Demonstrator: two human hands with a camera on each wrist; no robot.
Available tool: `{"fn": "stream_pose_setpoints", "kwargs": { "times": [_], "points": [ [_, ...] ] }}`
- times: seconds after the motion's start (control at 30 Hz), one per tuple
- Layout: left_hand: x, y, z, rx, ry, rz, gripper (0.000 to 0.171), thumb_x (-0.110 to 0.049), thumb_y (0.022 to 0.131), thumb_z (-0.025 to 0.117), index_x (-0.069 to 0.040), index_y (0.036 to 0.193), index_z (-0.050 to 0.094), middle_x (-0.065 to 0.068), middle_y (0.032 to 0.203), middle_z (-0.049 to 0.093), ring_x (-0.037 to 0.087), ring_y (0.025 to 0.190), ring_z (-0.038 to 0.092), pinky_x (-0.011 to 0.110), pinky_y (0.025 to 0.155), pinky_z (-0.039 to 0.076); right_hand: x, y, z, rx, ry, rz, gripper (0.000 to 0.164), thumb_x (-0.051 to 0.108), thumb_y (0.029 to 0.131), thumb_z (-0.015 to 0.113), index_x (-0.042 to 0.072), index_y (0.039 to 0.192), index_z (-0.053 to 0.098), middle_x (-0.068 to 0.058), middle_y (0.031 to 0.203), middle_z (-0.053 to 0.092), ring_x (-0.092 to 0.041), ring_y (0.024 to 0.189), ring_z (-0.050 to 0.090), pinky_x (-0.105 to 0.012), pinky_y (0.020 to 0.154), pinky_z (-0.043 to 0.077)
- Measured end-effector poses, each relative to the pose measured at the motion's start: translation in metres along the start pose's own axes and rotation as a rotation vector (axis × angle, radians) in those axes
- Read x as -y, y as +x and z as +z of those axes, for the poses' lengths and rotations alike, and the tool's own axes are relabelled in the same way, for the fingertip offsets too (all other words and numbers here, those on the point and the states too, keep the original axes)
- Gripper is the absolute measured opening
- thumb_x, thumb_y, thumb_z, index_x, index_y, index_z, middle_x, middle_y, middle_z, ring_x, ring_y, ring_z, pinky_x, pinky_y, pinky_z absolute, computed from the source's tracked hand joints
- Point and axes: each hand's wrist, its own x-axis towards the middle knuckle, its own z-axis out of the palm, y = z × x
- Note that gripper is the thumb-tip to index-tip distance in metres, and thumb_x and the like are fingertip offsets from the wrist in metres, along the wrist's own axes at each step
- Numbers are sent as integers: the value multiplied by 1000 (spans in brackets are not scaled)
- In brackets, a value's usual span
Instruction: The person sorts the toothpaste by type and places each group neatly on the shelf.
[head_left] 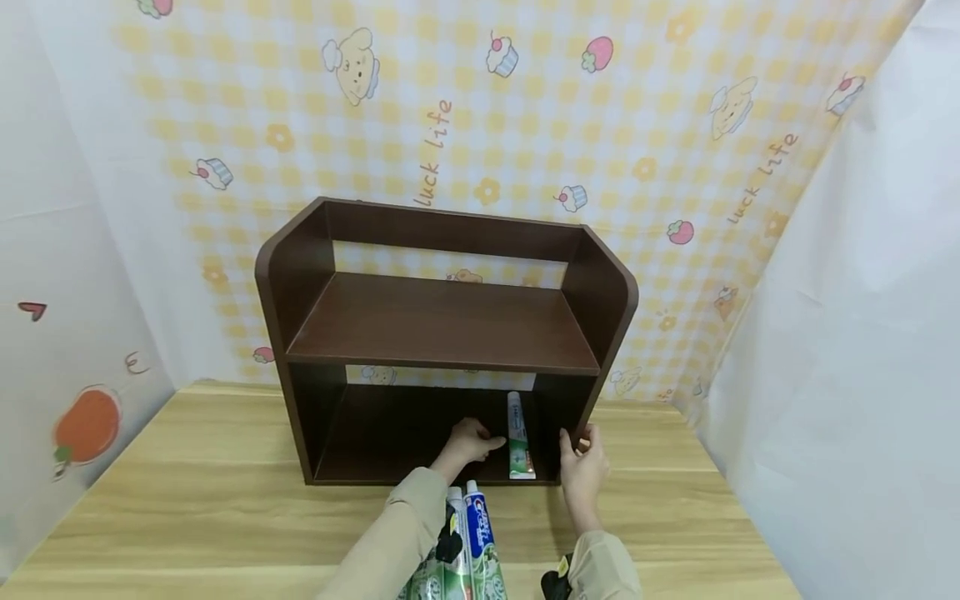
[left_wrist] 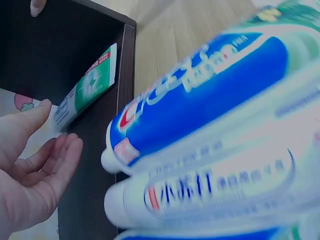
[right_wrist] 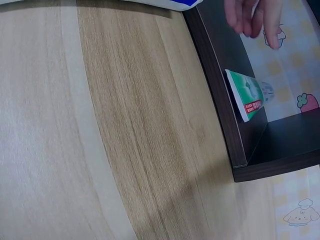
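A two-tier dark brown shelf [head_left: 442, 329] stands on the table. In its lower compartment, near the right side panel, a green and white toothpaste tube [head_left: 518, 442] lies with its cap toward the back. My left hand [head_left: 471, 442] is just left of that tube, holding nothing. In the left wrist view its fingers [left_wrist: 60, 160] are loosely bent, the thumb apart from them. My right hand [head_left: 583, 475] grips the front edge of the right side panel, thumb on the inner face and fingers outside. The right wrist view shows the tube's flat crimped end [right_wrist: 237, 95] facing the front.
Several more toothpaste tubes lie side by side in front of the shelf below my left forearm, among them a blue, white and green one [head_left: 480, 529]. Behind the shelf hangs a yellow checked cloth [head_left: 465, 108]. White sheets [head_left: 847, 317] flank the wood-grain table [head_left: 187, 500].
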Motion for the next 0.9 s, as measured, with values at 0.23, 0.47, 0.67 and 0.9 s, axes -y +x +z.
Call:
{"fn": "stream_pose_setpoints", "kwargs": {
  "times": [0.23, 0.47, 0.67, 0.9],
  "points": [
    [7, -15, -24, 37, -31, -39, 36, -18, 83, 67, 10, 100, 54, 19, 85, 61, 31, 76, 64, 35, 67, 57, -1, 1, 3, -6, 0, -13, 17, 10, 78, 69, 3, 84, 55, -16, 82, 66, -31, 72, 65, -36, 60, 52],
    [22, -31, -50, 23, -60, -91, 37, -18, 82, 68, 9, 103, 54, 19, 90, 61, 28, 79, 64, 32, 66, 57, 0, 1, 2, -17, -6, -18, 17, 10, 78, 69, 3, 84, 55, -16, 83, 66, -32, 73, 66, -39, 62, 52],
    [36, -42, -69, -12, -63, -123, 35, -18, 82, 68, 8, 102, 55, 18, 88, 61, 23, 74, 64, 30, 64, 57, 1, 1, 2, -6, -11, -1, 17, 11, 78, 69, 3, 84, 55, -15, 83, 65, -30, 73, 65, -29, 60, 51],
    [46, -51, -83, -42, -17, -143, 35, -20, 83, 66, 7, 101, 55, 15, 80, 64, 17, 64, 62, 28, 61, 55, 3, 2, 2, 9, -11, 25, 17, 12, 79, 68, 3, 86, 56, -14, 85, 66, -29, 74, 65, -28, 61, 50]
  ]
}}
